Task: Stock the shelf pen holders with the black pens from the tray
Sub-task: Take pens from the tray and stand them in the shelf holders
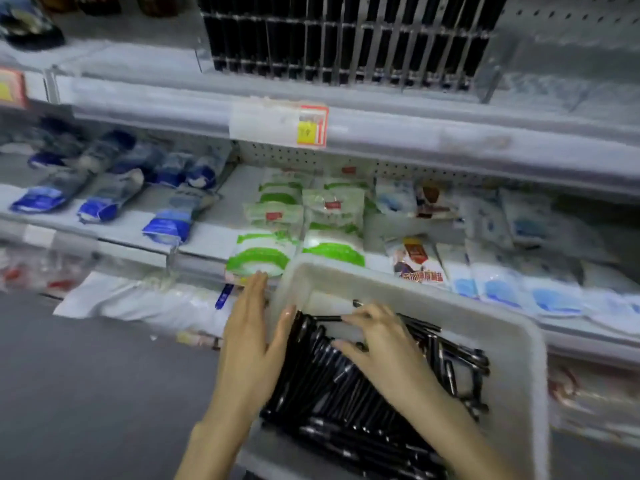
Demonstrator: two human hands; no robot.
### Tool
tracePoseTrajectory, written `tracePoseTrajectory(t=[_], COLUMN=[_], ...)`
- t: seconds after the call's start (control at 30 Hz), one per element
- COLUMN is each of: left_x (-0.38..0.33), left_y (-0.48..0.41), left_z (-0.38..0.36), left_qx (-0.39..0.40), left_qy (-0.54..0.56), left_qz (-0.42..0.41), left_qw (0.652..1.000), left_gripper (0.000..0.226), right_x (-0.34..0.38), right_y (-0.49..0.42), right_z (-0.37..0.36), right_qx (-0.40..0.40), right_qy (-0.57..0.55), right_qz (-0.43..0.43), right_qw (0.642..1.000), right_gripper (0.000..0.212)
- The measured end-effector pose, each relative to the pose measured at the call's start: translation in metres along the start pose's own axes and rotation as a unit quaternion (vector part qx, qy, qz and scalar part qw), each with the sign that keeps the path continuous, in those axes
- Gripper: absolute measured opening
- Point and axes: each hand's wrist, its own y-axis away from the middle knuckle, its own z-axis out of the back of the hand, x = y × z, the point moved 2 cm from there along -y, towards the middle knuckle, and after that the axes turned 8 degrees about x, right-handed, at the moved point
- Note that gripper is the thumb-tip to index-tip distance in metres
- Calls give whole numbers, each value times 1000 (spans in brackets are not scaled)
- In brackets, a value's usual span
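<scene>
A white plastic tray (516, 344) at the lower right holds a heap of black pens (329, 393). My left hand (249, 341) lies against the tray's left wall. Its fingers are straight along the outside and its thumb reaches over the rim to the pens. My right hand (384, 348) rests on top of the heap with its fingers spread, the fingertips touching a pen near the tray's far end. The clear pen holders (346, 39) stand on the top shelf, with rows of black pens in their slots.
The middle shelf holds blue packets (104, 202) on the left, green-and-white packets (277, 251) beside the tray, and pale blue packets (554, 299) to the right. A price tag (311, 126) hangs on the upper shelf edge. Grey floor (86, 393) lies at the lower left.
</scene>
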Motion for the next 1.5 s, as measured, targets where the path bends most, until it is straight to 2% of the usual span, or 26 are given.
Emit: tracePoseTrajectory(t=[0.1,0.23,0.4,0.5,0.63,0.77,0.9,1.03,1.1,1.27,1.4,1.5], left_x=[16,17,13,12,11,7,3,-22,-41,-102,-150,-168], left_y=[16,22,22,22,18,11,-1,-16,-26,-61,-92,-119], left_z=[-8,-13,-15,-15,-17,-19,-12,13,29,73,99,103], left_qx=[40,73,73,60,50,40,10,-74,-122,-212,-250,-242], left_qy=[-12,-64,-87,-99,-93,-76,-20,-15,-15,-3,-38,-109], left_qz=[48,81,99,105,109,99,75,12,-36,-168,-257,-302], left_qw=[998,992,989,988,989,991,997,997,992,963,933,916], left_gripper=[70,75,75,73,71,68,73,61,52,51,47,47], right_x=[-11,-15,-22,-19,-16,-9,-4,3,10,43,67,81], right_y=[23,31,27,24,17,17,16,16,15,8,-5,-14], right_z=[-45,-59,-59,-58,-58,-61,-40,12,44,138,228,287], right_qx=[60,44,27,-27,-17,11,-18,-56,-77,-129,-189,-246], right_qy=[42,19,-131,-259,-376,-495,-569,-608,-595,-522,-450,-433], right_qz=[-48,-54,-79,-112,-120,-140,-132,-81,-42,99,208,274], right_qw=[996,997,988,959,918,857,811,788,799,837,848,823], right_gripper=[52,61,44,20,35,29,21,12,12,18,20,17])
